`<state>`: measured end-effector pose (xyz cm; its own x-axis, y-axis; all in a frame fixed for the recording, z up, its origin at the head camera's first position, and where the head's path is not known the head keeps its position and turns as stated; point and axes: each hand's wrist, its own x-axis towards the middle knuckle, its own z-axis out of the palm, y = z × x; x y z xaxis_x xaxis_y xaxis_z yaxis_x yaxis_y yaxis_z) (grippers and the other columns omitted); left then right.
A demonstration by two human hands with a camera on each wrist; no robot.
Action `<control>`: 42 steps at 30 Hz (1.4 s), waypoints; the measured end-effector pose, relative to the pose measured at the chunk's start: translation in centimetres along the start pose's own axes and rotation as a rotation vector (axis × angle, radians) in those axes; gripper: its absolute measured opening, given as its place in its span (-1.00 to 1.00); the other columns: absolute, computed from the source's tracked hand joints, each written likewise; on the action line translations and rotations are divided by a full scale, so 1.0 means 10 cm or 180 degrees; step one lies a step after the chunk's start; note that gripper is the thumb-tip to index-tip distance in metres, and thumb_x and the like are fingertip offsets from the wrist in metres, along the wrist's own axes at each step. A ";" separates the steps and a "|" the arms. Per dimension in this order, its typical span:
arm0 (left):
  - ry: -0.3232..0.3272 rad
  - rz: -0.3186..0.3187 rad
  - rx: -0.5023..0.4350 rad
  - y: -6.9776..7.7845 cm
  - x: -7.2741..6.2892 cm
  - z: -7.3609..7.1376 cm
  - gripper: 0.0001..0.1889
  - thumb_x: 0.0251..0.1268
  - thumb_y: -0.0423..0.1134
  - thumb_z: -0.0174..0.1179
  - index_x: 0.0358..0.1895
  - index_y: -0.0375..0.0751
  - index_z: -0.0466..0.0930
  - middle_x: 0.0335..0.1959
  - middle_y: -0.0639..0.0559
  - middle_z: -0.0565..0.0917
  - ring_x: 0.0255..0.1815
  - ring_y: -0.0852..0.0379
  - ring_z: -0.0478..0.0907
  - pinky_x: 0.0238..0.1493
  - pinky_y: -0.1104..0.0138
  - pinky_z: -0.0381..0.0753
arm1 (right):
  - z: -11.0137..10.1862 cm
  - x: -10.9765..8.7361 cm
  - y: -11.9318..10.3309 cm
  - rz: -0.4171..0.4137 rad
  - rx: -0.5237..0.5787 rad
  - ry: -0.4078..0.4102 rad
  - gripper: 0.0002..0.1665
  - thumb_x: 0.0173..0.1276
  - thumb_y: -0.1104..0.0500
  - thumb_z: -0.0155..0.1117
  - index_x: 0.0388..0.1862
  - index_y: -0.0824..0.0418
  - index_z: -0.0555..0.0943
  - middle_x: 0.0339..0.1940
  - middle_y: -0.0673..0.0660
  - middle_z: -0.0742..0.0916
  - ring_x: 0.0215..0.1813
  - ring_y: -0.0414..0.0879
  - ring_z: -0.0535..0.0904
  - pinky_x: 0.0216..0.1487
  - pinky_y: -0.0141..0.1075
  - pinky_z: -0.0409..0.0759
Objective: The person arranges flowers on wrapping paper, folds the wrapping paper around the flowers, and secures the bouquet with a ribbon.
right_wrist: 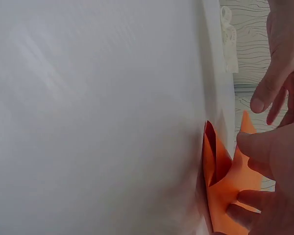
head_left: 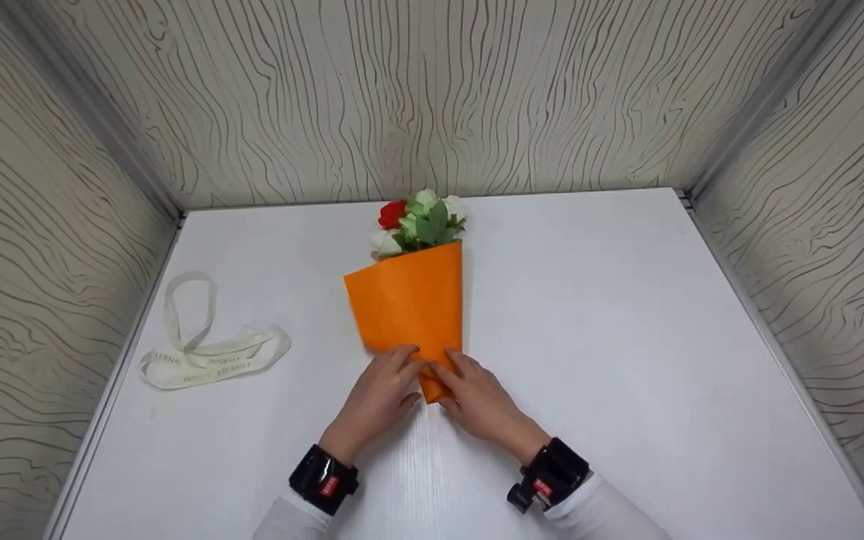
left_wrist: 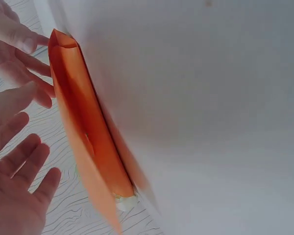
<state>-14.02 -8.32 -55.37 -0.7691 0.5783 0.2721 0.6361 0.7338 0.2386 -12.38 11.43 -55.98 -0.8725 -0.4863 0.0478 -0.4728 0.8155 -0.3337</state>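
A bouquet wrapped in orange paper (head_left: 409, 300) lies on the white table, its narrow folded end toward me. Red, white and pale green flowers (head_left: 421, 217) with leaves show beyond the paper's wide edge. My left hand (head_left: 378, 394) hovers at the lower left of the wrap, fingers loosely spread; in the left wrist view this hand (left_wrist: 19, 171) looks slightly apart from the paper (left_wrist: 88, 132). On the other side, my right hand (head_left: 481, 394) touches the narrow end with extended fingers. The right wrist view shows these fingers (right_wrist: 250, 198) against the orange paper (right_wrist: 225, 200).
A cream ribbon (head_left: 214, 360) with printed lettering lies loosely looped on the table's left side. Wood-grain patterned panels (head_left: 417, 97) stand along the back and both sides. The white tabletop (head_left: 612, 322) extends around the bouquet.
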 end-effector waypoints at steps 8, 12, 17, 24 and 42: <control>-0.0390 0.0005 0.0196 -0.03 0.08 0.13 -0.25 -0.13 -0.15 0.37 0.25 -0.09 0.29 0.29 -0.02 0.23 0.32 0.00 0.06 0.24 0.07 0.07 | 0.03 0.03 -0.01 -0.0036 -0.0109 -0.0059 -0.36 0.27 0.05 0.12 0.30 0.19 0.24 0.35 0.15 0.20 0.28 0.02 0.19 0.19 -0.05 0.22; -0.0406 0.0090 0.0355 -0.06 0.08 0.18 -0.29 -0.06 -0.16 0.32 0.26 -0.06 0.28 0.28 -0.01 0.25 0.30 -0.01 0.11 0.23 0.04 0.09 | 0.04 0.04 0.00 -0.0043 -0.0086 -0.0099 -0.41 0.32 0.09 0.06 0.30 0.20 0.25 0.35 0.14 0.23 0.27 -0.01 0.23 0.18 -0.08 0.24; -0.0454 0.0015 0.0404 -0.09 0.07 0.21 -0.33 -0.04 -0.12 0.30 0.24 -0.01 0.32 0.26 0.02 0.29 0.28 0.01 0.16 0.23 0.03 0.06 | 0.06 0.05 0.04 -0.0018 -0.0012 -0.0118 -0.48 0.35 0.10 0.00 0.27 0.16 0.29 0.34 0.11 0.24 0.26 -0.02 0.25 0.18 -0.14 0.26; -0.0549 -0.0186 0.0396 -0.10 0.07 0.23 -0.35 -0.09 -0.05 0.31 0.20 0.05 0.37 0.22 0.05 0.34 0.24 0.03 0.21 0.24 0.00 0.03 | 0.06 0.10 0.11 -0.0165 -0.0184 0.0001 -0.51 0.36 0.12 -0.01 0.25 0.18 0.32 0.32 0.11 0.27 0.28 -0.03 0.21 0.21 -0.14 0.21; -0.0588 -0.0413 0.0162 -0.10 0.07 0.24 -0.44 -0.02 0.03 0.26 0.16 0.16 0.42 0.16 0.05 0.43 0.15 -0.20 0.31 0.15 -0.12 0.10 | 0.05 0.19 0.19 -0.0443 -0.0786 -0.0149 -0.50 0.30 0.28 0.02 0.23 0.03 0.37 0.23 0.09 0.38 0.23 -0.01 0.25 0.15 -0.11 0.29</control>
<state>-15.33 -7.79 -57.68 -0.8455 0.5299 0.0659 0.5308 0.8205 0.2120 -14.88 11.87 -56.98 -0.7931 -0.6083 0.0318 -0.6085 0.7888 -0.0872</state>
